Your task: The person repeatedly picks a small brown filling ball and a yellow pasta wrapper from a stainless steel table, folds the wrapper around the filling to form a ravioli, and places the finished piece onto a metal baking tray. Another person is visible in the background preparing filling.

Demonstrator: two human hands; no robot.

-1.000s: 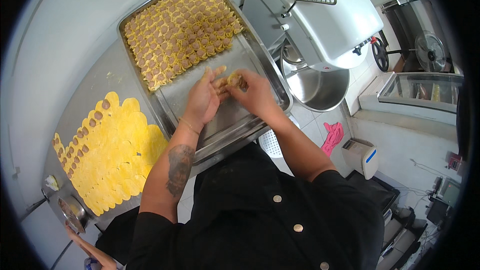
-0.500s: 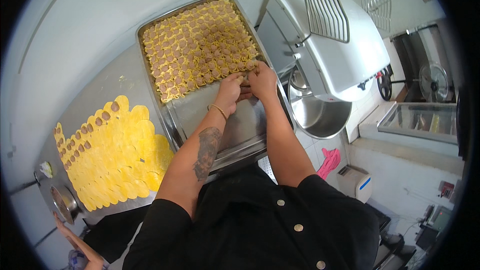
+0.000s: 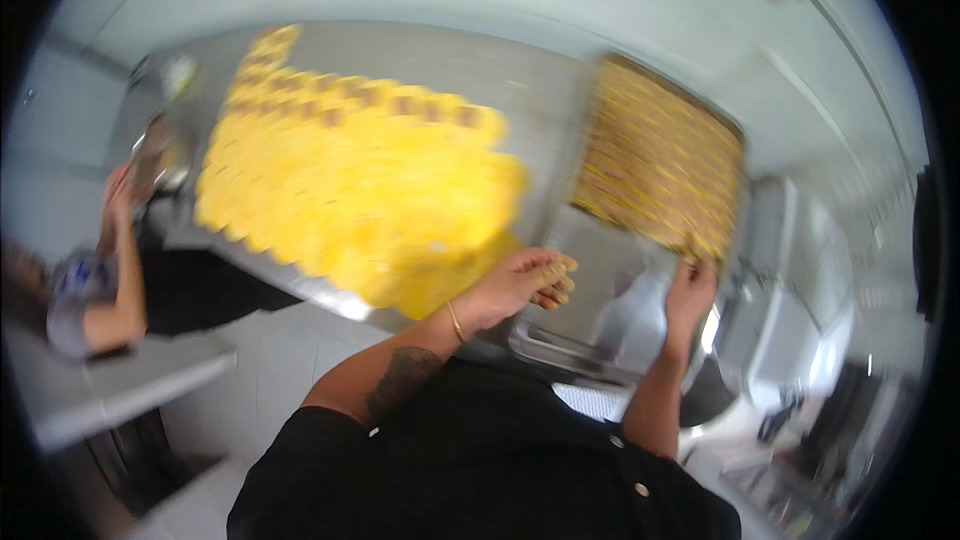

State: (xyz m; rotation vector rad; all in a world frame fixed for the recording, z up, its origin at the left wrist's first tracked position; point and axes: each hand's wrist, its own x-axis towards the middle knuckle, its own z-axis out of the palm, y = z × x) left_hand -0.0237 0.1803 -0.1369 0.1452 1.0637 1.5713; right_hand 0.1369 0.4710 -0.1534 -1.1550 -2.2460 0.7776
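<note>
Over the near left corner of the steel tray (image 3: 560, 233), my left hand (image 3: 530, 283) is raised with its fingers curled together; whatever is in them, if anything, does not show. My right hand (image 3: 692, 285) reaches into the tray, fingertips closed at a small yellow dumpling on the near right edge of the rows. Packed rows of yellow dumplings with brown filling (image 3: 655, 155) take up the tray's far part. Left of the tray, overlapping yellow dough wrappers (image 3: 360, 195) spread over the table, with brown lumps of filling (image 3: 408, 105) on the far rows. Motion blurs the picture.
At the far left another person's hands (image 3: 118, 190) are beside a metal bowl (image 3: 160, 155). The steel table (image 3: 440, 55) runs along the wall. A white machine (image 3: 790, 290) stands right of the tray, and a grey shelf or counter (image 3: 130, 385) lies low on the left.
The view has swung left, so the tray now appears farther right. My hands have parted: the left has drawn back toward the wrappers, while the right stays at the dumpling rows.
</note>
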